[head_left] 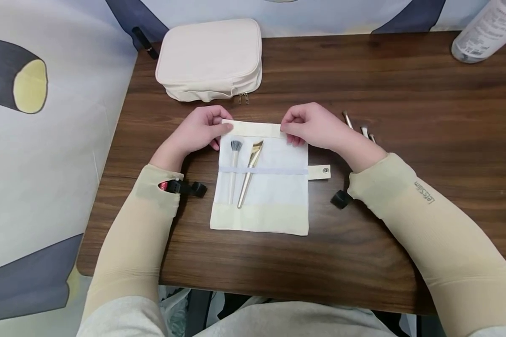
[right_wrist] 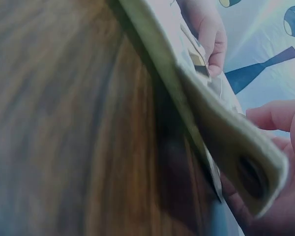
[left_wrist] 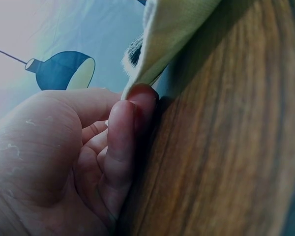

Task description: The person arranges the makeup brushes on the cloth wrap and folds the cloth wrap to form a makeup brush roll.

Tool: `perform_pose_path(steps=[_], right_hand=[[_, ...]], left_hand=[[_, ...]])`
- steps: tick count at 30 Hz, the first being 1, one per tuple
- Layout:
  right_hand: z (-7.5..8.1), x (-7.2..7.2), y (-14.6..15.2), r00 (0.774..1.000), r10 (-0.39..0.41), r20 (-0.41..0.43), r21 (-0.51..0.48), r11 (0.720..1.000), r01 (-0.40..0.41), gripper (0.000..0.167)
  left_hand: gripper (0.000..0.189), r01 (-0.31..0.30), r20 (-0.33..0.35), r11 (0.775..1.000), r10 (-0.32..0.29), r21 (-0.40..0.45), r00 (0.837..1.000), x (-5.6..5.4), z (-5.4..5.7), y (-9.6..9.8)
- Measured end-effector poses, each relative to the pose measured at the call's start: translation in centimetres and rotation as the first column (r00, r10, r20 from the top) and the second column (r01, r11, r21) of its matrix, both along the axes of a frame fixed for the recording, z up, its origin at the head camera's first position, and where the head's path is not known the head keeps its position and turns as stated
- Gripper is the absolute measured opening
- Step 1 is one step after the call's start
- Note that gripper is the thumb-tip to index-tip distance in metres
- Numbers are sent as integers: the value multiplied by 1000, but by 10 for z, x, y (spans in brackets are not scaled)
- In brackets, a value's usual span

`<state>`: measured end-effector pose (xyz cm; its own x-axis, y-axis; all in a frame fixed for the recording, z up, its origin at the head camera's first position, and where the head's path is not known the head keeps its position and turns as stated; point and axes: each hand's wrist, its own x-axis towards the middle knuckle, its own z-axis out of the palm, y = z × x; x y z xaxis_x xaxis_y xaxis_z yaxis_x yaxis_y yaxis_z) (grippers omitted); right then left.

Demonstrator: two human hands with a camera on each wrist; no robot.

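Note:
A cream cloth brush roll [head_left: 274,192] lies unrolled on the table, its snap tab [head_left: 319,172] sticking out to the right. Two makeup brushes are tucked under its elastic band: one with grey bristles [head_left: 235,146] and a pale handle, the other with an angled brown head and gold handle [head_left: 244,189]. My left hand [head_left: 204,128] pinches the roll's top left corner between thumb and fingers, seen closely in the left wrist view. Near the top right, my right hand [head_left: 312,125] pinches the upper edge; the tab partly hides this hand in the right wrist view.
Behind the roll sits a cream zipped case [head_left: 211,56], with a black tube [head_left: 145,42] at its left. Several more brushes [head_left: 347,119] lie beyond my right forearm, partly hidden. A clear labelled bottle [head_left: 487,32] stands at the far right corner.

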<state>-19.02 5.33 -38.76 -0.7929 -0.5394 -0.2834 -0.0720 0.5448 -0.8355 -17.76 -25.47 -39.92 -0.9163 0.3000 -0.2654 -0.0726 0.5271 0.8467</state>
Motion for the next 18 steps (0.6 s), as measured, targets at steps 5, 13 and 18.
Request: perform_pose_path(steps=[5, 13, 18], right_hand=[[-1, 5, 10, 999, -36, -15, -6, 999, 36, 19], [-3, 19, 37, 995, -87, -41, 18, 996, 87, 17], [-1, 24, 52, 992, -122, -44, 34, 992, 124, 18]], left_hand=[[15, -1, -3, 1000, 1, -4, 1000, 0, -3, 1], [13, 10, 13, 1000, -10, -15, 1000, -1, -6, 2], [13, -9, -23, 1000, 9, -6, 1000, 1, -4, 3]])
